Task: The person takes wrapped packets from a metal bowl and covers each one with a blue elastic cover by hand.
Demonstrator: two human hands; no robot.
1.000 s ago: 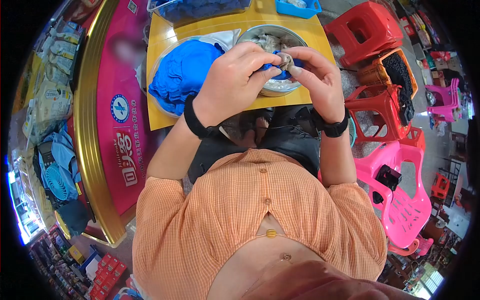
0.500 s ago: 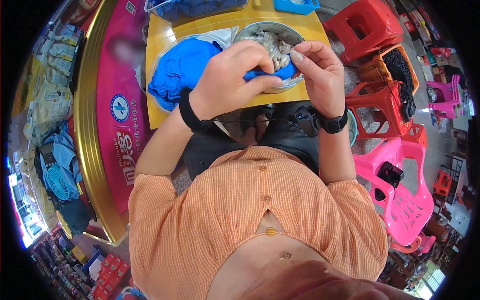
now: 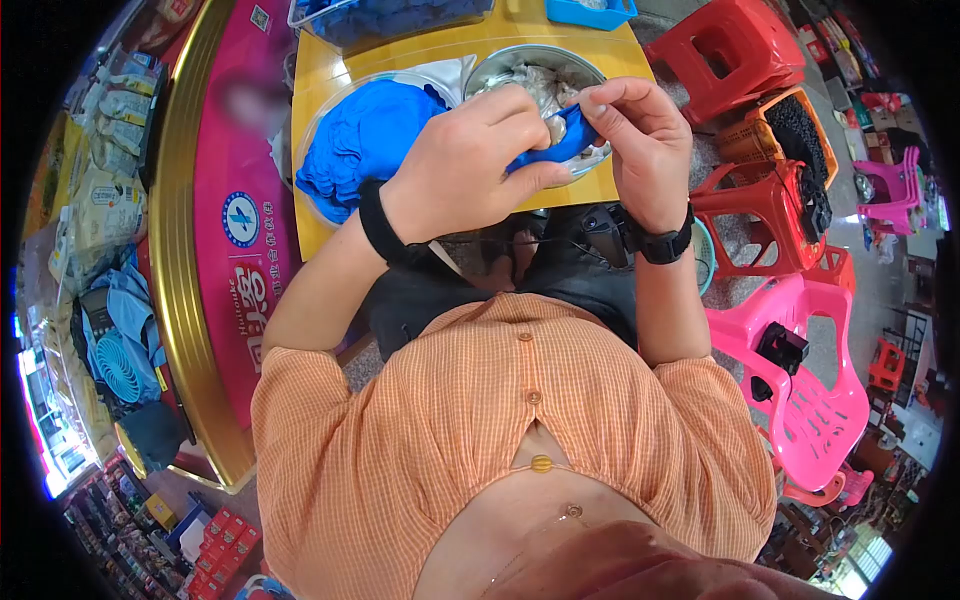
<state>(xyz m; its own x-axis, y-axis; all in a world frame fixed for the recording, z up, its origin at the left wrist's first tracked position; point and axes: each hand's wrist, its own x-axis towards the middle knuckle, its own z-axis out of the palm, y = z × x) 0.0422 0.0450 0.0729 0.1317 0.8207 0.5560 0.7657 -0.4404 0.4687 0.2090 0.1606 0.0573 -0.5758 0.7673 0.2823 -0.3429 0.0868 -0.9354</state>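
Observation:
My left hand (image 3: 475,155) curls around one end of a thin blue cloth-like piece (image 3: 568,142), thumb along its lower edge. At the other end, my right hand (image 3: 648,140) pinches the piece between thumb and index finger. Both hands hold it over the near rim of a round metal bowl (image 3: 490,66) containing crumpled, pale grey-white pieces (image 3: 540,84). A heap of the same blue material (image 3: 365,140) lies in a clear round tray left of my left hand. The lower part of the bowl is hidden behind my hands.
Everything stands on a yellow wooden table (image 3: 318,236). At its far side are a clear bin (image 3: 400,25) of blue material and a bright blue basket (image 3: 592,12). Red stools (image 3: 725,55) and a pink chair (image 3: 815,400) stand right; a magenta counter (image 3: 225,150) runs along the left.
The blue piece has been raised and tilted upward at its right end, near my right fingertips. My hands have shifted only slightly.

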